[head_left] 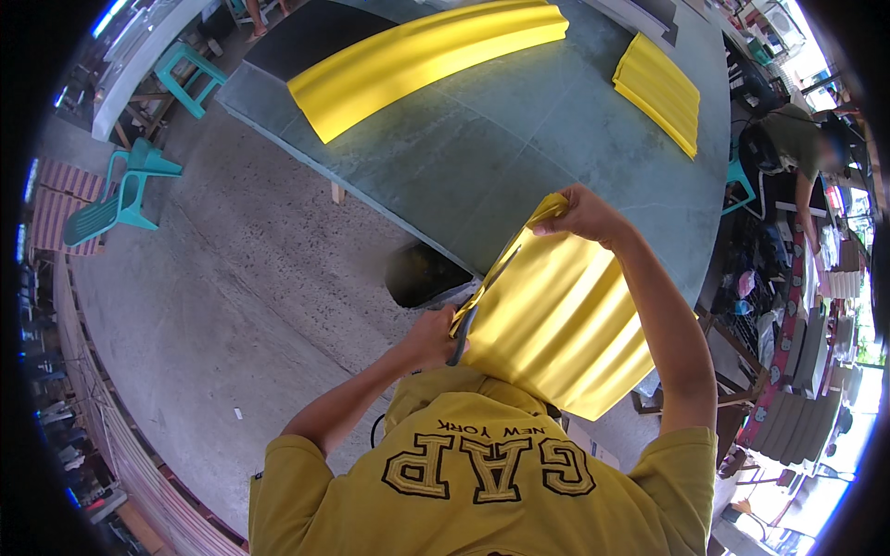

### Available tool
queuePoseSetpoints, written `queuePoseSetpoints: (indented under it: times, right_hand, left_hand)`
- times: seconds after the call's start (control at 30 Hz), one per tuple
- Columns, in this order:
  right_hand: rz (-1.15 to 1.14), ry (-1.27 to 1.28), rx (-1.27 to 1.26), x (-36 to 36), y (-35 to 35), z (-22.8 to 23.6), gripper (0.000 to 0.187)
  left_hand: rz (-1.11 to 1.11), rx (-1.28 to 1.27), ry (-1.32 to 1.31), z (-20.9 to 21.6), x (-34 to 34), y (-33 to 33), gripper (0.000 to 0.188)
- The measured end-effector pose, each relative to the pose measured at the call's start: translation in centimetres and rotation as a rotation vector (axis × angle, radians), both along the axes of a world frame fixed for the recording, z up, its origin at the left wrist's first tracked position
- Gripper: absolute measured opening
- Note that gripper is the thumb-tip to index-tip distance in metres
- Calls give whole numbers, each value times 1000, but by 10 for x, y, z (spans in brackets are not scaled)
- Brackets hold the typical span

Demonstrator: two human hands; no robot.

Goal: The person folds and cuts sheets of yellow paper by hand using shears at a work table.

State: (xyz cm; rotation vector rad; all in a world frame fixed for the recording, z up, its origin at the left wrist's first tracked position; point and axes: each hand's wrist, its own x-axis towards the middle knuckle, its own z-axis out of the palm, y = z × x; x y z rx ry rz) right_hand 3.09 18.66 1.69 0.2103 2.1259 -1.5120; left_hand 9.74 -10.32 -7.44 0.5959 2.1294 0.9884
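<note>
A glossy yellow sheet (567, 310) with soft ripples hangs over the table's near edge, close to my body. My right hand (584, 218) pinches its far corner, where the material is bunched between thumb and fingers. My left hand (431, 339) is closed round the dark handles of a pair of scissors (464, 334) at the sheet's left edge. The blades lie along that edge, pointing toward my right hand. A narrow yellow edge shows beside the blades; whether it is separate from the sheet I cannot tell.
On the grey-green table (482, 167) lie a long yellow wavy stack (426, 65) and a shorter yellow piece (658, 93). Teal plastic chairs (130, 195) and a teal stool (190, 79) stand at left. Another person (793, 139) works at far right beside stacked material (802, 408).
</note>
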Motion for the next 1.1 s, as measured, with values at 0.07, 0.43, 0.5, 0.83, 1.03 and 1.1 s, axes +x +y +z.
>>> queuePoseSetpoints:
  times: [0.07, 0.43, 0.5, 0.83, 1.03, 1.1]
  right_hand:
    - [0, 1, 2, 0, -1, 2, 22]
    - [36, -25, 7, -2, 1, 1, 24]
    - [33, -22, 17, -2, 0, 1, 24]
    - [33, -36, 35, -2, -1, 5, 23]
    - [40, -27, 93, -2, 1, 2, 24]
    - [17, -15, 144, -2, 5, -2, 24]
  left_hand:
    - [-10, 23, 40, 1, 0, -1, 34]
    - [23, 88, 44, 1, 0, 1, 33]
    - [29, 72, 38, 3, -2, 3, 31]
    - [22, 100, 57, -2, 0, 0, 32]
    - [62, 117, 10, 14, -7, 11, 31]
    - [54, 88, -44, 20, -10, 14, 32]
